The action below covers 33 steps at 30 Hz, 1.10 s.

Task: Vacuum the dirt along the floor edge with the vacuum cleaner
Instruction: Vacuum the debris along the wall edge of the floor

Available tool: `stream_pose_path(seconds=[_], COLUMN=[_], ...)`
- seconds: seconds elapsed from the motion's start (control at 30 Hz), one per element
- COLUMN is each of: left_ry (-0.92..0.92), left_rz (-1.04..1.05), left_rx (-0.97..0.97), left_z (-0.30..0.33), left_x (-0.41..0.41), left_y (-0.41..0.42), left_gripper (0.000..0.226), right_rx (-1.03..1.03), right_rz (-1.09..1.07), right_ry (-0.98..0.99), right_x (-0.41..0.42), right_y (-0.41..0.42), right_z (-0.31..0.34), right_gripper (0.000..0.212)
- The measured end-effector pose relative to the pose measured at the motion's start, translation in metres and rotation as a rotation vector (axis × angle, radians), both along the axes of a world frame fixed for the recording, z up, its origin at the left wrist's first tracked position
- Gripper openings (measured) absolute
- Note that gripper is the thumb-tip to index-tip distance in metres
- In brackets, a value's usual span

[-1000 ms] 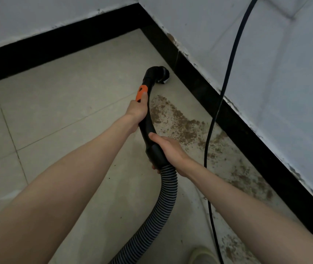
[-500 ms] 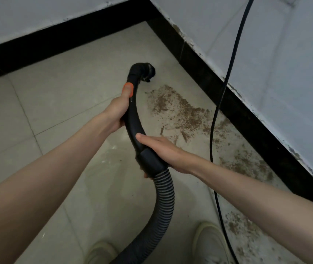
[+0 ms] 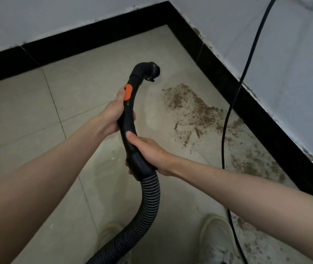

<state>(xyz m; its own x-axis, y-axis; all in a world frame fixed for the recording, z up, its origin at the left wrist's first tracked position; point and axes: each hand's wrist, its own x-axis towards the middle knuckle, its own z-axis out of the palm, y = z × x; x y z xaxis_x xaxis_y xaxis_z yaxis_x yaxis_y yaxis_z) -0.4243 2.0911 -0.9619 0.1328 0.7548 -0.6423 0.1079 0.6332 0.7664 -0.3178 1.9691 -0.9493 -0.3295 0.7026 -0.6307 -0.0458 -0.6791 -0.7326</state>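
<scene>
Both hands grasp the black vacuum handle (image 3: 128,119), left hand (image 3: 113,113) above right hand (image 3: 150,151); its nozzle (image 3: 152,70) should drop onto the dirt (image 3: 195,111) right of centre.

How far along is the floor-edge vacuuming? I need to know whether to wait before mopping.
Little looks done: brown dirt lies thick beside the black baseboard, with more patches toward the shoes. In hand: both hands grip the vacuum handle, left hand near the orange button, right hand by the hose; the nozzle sits short of the dirt. Nearly the whole strip remains.
</scene>
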Motion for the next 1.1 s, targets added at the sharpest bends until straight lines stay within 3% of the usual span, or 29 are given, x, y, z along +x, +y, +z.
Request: stream_pose_path(seconds=[0.23, 0.6, 1.1], left_ry=[-0.016, 0.073, 0.113], left_rz=[0.034, -0.03, -0.171], left_rx=[-0.146, -0.057, -0.014], left_z=[-0.022, -0.031, -0.028], left_x=[-0.004, 0.031, 0.089], left_y=[-0.017, -0.013, 0.0], left_gripper=[0.054, 0.062, 0.061], right_rx=[-0.063, -0.103, -0.094], right_rz=[0.102, 0.074, -0.028], right_ry=[-0.073, -0.161, -0.14], right_x=[0.015, 0.04, 0.084], right_y=[-0.008, -0.004, -0.005], right_z=[-0.003, 0.004, -0.003], right_gripper=[0.049, 0.052, 0.057])
